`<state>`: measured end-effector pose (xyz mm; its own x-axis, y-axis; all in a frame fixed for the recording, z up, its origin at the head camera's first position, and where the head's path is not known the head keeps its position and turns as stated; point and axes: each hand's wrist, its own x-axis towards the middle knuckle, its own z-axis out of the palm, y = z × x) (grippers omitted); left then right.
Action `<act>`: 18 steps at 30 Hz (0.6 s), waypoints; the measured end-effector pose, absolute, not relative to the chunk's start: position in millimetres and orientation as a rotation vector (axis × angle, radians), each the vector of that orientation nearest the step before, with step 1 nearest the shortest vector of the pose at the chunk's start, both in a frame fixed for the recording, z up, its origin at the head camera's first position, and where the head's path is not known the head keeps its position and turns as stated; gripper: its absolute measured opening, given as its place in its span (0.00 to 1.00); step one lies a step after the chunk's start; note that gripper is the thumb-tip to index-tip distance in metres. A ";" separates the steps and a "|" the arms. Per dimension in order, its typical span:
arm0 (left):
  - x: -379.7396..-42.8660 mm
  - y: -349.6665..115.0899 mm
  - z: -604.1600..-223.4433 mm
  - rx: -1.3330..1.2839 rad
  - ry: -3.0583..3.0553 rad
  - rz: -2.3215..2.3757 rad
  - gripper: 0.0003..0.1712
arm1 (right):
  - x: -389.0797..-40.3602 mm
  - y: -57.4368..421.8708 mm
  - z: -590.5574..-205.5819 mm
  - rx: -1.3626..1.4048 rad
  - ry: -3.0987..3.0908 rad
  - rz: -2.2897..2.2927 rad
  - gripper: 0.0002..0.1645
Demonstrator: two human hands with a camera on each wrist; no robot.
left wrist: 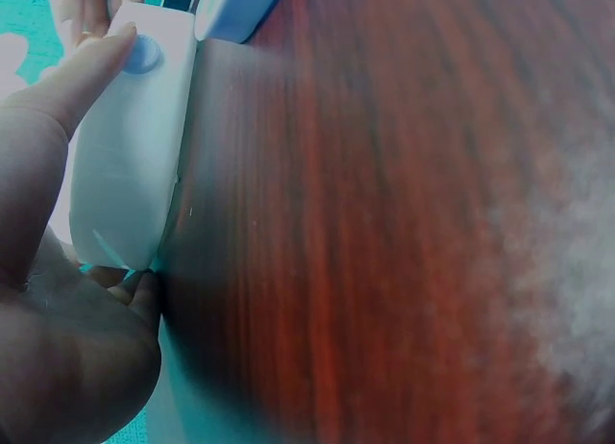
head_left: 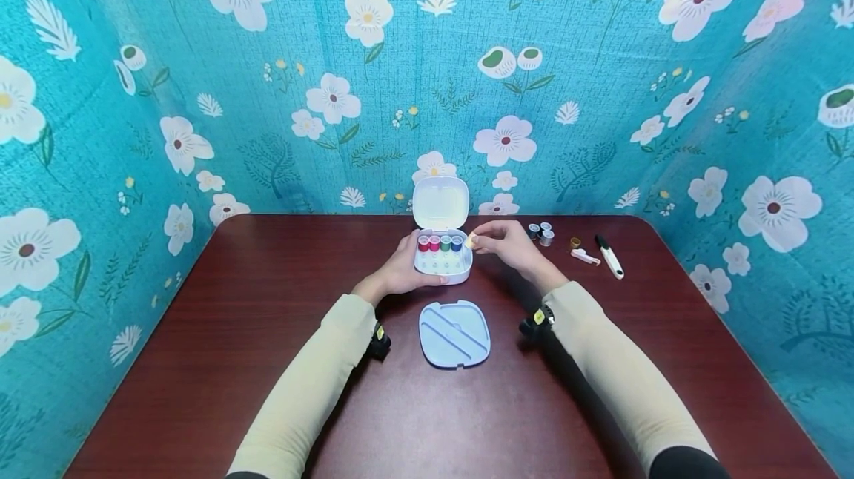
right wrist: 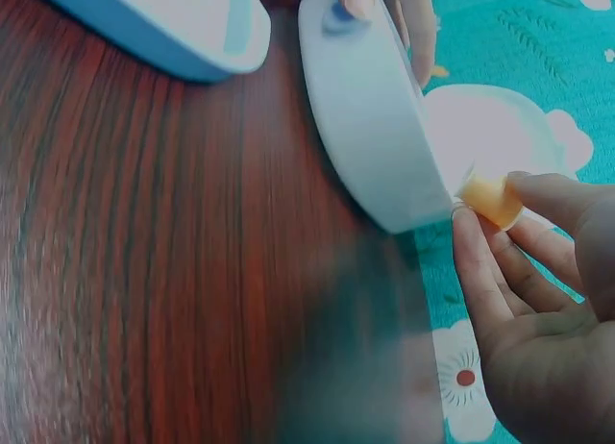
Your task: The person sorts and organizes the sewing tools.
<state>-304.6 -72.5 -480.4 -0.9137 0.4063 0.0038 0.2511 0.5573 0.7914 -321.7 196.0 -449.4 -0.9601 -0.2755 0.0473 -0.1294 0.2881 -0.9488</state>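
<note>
My left hand [head_left: 398, 270] grips the left side of a small white sewing box [head_left: 457, 279], its thumb along the front near a round blue button [left wrist: 143, 54]. The box's lid [head_left: 440, 201] stands upright at the back. Inside, red [head_left: 423, 243], pink [head_left: 435, 243], green [head_left: 445, 243] and blue [head_left: 457, 243] thread spools form the back row, with bare pegs in front of them. At the box's right rim, my right hand [head_left: 510, 242] pinches a yellow thread spool [right wrist: 498, 202] between thumb and fingertips.
A pale blue tray [head_left: 454, 331] with diagonal slots lies in front of the box. To the right are several dark and grey spools [head_left: 546, 237], a small gold ring [head_left: 575, 242], a rolled tape-like item [head_left: 586, 256] and a black-and-white tool [head_left: 610, 256].
</note>
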 end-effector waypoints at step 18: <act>-302.9 -73.0 -480.2 0.603 2.594 1.322 0.70 | -320.3 165.5 -443.2 -0.492 2.511 -1.647 0.16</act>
